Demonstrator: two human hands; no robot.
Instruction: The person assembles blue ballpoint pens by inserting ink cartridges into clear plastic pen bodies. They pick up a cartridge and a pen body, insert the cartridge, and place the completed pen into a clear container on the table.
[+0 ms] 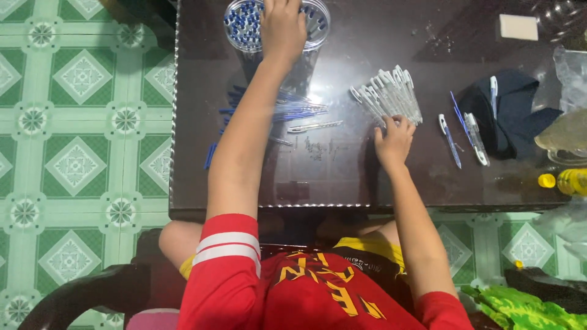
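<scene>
Clear plastic barrels (391, 95), light, slick, stiff: pinch mid-shaft. Right hand (393, 142) grip loose on fan's lower end; left hand (282, 27) in tub (318, 24), grip hidden, can't tell.

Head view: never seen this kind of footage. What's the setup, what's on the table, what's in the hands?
There is no machine here: a person wears a camera on the head, so the single picture looks straight down at their own arms and lap. They sit at a dark glossy table over a green tiled floor. The left hand reaches into a clear round tub full of blue-tipped pen parts; whether it grips anything cannot be told. The right hand rests on the near end of a fanned bunch of clear pen barrels. Between the arms lie loose blue refills. To the right are a few assembled pens, a dark cloth and yellow caps.
</scene>
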